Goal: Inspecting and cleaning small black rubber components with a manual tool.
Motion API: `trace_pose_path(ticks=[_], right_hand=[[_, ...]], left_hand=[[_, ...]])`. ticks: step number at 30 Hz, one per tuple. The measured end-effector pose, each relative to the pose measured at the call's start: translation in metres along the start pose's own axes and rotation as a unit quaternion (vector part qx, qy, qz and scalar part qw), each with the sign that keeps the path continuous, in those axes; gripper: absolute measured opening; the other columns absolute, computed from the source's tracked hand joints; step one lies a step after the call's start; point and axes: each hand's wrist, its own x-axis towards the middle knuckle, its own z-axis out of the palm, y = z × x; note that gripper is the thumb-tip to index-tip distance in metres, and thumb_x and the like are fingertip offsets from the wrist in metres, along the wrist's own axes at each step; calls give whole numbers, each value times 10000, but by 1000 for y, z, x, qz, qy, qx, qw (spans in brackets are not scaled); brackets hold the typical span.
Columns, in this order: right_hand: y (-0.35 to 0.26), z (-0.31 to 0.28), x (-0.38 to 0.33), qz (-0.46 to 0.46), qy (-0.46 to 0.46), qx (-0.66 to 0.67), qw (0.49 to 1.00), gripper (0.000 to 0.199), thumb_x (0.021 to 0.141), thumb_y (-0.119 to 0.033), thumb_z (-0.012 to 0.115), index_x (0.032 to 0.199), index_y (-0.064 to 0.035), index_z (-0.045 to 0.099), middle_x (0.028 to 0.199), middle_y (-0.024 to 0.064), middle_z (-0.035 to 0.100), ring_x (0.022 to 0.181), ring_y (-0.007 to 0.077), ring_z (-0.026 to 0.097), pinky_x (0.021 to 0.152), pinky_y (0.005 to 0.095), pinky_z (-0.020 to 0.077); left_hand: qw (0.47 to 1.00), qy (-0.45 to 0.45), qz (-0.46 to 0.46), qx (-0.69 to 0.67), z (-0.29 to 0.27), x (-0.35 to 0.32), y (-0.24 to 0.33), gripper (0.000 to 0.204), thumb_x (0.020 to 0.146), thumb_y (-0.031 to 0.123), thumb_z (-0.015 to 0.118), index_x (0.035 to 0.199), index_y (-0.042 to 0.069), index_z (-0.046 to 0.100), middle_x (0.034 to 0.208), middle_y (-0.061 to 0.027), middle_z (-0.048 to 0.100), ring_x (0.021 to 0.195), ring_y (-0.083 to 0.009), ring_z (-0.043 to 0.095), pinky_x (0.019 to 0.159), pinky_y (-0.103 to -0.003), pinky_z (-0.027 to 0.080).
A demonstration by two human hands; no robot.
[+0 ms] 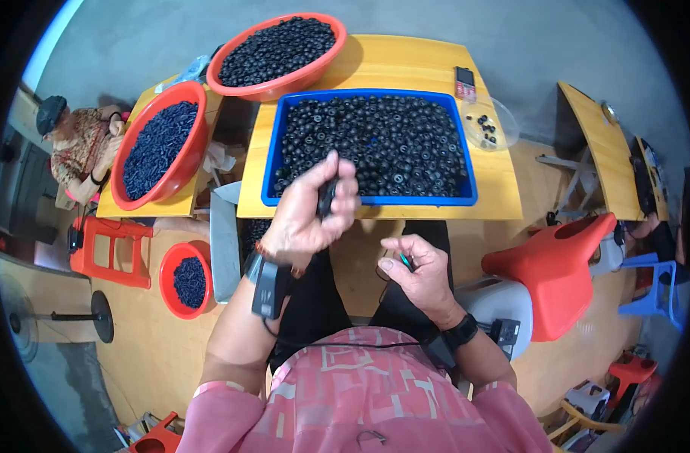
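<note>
My left hand (303, 211) is raised at the front edge of a blue tray (405, 201), its fingers curled around a black part (327, 198); whether that is one piece or several I cannot tell. Small black ring-shaped parts (375, 143) fill the tray. Lower and to the right, over my lap, my right hand (426, 275) pinches a small tool with a green end (407, 262), mostly hidden by the fingers. The two hands are apart.
Behind the tray stands a red basin (265, 91) of black parts; left, another red basin (185, 179) holds dark strips. A clear dish (502, 113) and phone (465, 81) lie right. A red stool (112, 253), grey bin (225, 249) and red watering-can-shaped container (552, 264) flank me. Someone (80, 147) sits left.
</note>
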Motion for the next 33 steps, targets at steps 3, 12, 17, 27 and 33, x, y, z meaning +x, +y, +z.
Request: trace_pose_path(ticks=[3, 12, 17, 27, 33], right_hand=[[-22, 10, -5, -28, 17, 31, 999, 276, 821, -63, 778, 1064, -8, 659, 916, 11, 680, 810, 41, 578, 723, 223, 498], [-3, 47, -27, -20, -80, -49, 995, 175, 861, -33, 721, 1022, 3, 664, 864, 71, 688, 743, 121, 691, 637, 265, 552], [-12, 43, -37, -144, -175, -310, 923, 220, 816, -147, 705, 1001, -30, 684, 881, 145, 694, 736, 325, 685, 677, 396, 544], [-38, 54, -44, -127, -278, -363, 881, 228, 819, -208, 641, 973, -44, 675, 895, 189, 680, 856, 390, 652, 729, 481, 525], [-16, 67, -49, 63, -177, 38, 981, 54, 912, 14, 636, 963, 32, 637, 829, 47, 672, 655, 75, 628, 607, 238, 534]], left_hand=[[996, 57, -47, 46, -16, -28, -32, 321, 1001, 413, 524, 932, 110, 605, 724, -11, 496, 589, -106, 435, 404, -196, 300], [972, 201, -75, 94, -69, -61, -102, 410, 1004, 501, 464, 866, 123, 540, 685, 3, 514, 516, -102, 450, 384, -217, 284], [966, 219, -89, 103, -87, -77, -119, 459, 984, 571, 438, 908, 134, 552, 683, -35, 545, 529, -161, 487, 397, -244, 295], [989, 130, -66, -15, -101, -98, -134, 487, 986, 566, 412, 964, 106, 571, 776, -65, 586, 584, -166, 524, 425, -239, 330], [989, 130, -42, -47, -108, -100, -126, 303, 1000, 359, 501, 956, 66, 567, 768, -72, 591, 595, -178, 567, 417, -225, 415]])
